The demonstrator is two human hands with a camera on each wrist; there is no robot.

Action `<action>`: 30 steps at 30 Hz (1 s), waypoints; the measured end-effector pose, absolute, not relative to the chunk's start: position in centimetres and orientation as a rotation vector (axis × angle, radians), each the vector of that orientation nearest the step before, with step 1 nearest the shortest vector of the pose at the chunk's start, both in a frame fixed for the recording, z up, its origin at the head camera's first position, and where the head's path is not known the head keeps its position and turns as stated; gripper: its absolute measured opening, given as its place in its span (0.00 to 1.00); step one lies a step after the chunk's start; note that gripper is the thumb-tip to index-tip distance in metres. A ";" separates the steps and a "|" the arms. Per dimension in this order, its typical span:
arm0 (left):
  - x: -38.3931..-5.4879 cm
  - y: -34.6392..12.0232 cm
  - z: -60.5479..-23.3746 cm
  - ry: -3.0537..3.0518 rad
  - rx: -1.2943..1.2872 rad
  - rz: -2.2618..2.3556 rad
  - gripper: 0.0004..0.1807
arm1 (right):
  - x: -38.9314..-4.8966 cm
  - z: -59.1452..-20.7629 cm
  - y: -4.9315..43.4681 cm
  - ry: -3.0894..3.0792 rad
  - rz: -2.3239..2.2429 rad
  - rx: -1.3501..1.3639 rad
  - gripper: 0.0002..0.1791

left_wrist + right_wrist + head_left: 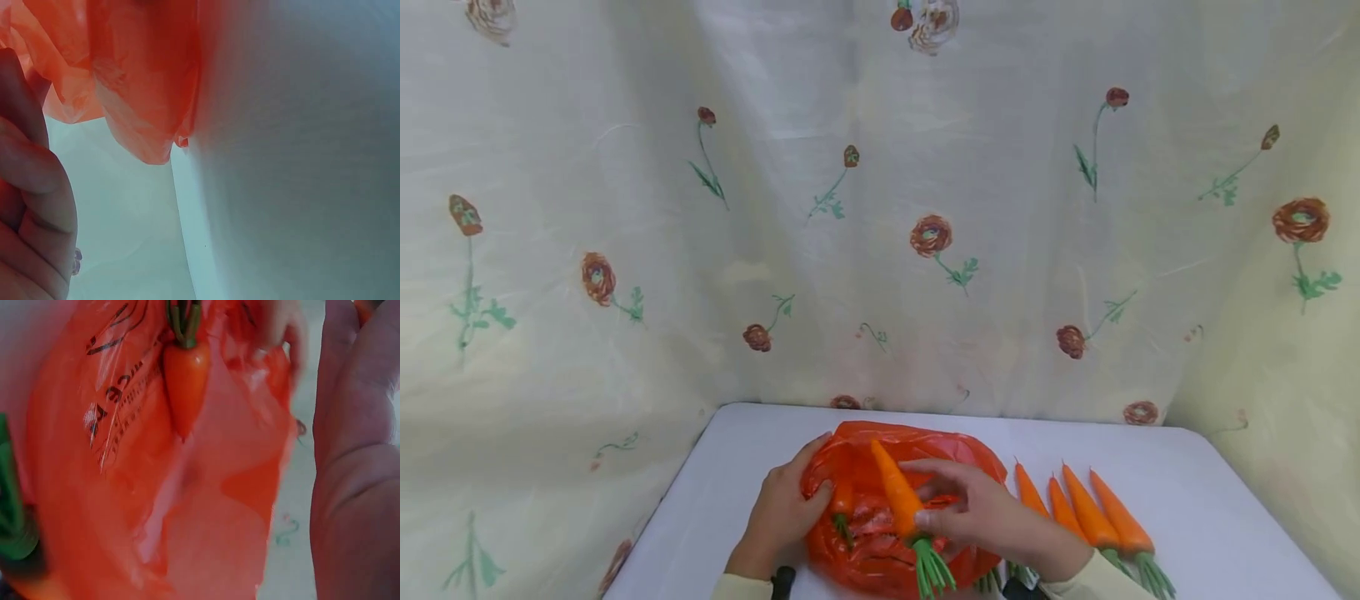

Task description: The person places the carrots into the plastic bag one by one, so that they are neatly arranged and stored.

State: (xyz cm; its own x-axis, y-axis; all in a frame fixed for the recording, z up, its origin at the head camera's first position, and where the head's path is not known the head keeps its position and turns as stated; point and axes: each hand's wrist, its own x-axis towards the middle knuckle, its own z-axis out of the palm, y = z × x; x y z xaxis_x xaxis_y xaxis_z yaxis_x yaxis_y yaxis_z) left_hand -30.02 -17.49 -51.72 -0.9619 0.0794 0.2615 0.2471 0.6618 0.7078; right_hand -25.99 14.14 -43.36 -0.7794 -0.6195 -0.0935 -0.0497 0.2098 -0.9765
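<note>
A crinkled red plastic bag lies on the white table with its mouth spread. My left hand grips its left rim, thumb on the inner side; in the left wrist view the bag's side hangs beside my curled fingers. My right hand holds a carrot over the bag, pinched near its green stems, tip pointing away. Another carrot lies at the bag's left part, close to my left thumb. The right wrist view shows this carrot against the printed red plastic.
Right of the bag, several carrots lie side by side on the white table, partly hidden by my right forearm. A flowered curtain hangs behind the table and along both sides.
</note>
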 end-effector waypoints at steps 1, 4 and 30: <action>-30.1 -17.5 -51.7 -2.667 -0.266 -1.186 0.40 | -26.2 -43.4 13.8 2.017 -1.585 -0.630 0.34; -30.2 -17.5 -51.7 -2.667 -0.261 -1.182 0.40 | -26.7 -43.8 12.9 2.025 -1.529 -0.652 0.33; -30.0 -17.9 -51.5 -2.681 -0.303 -1.158 0.40 | -32.1 -48.9 6.4 2.283 -1.488 -0.384 0.39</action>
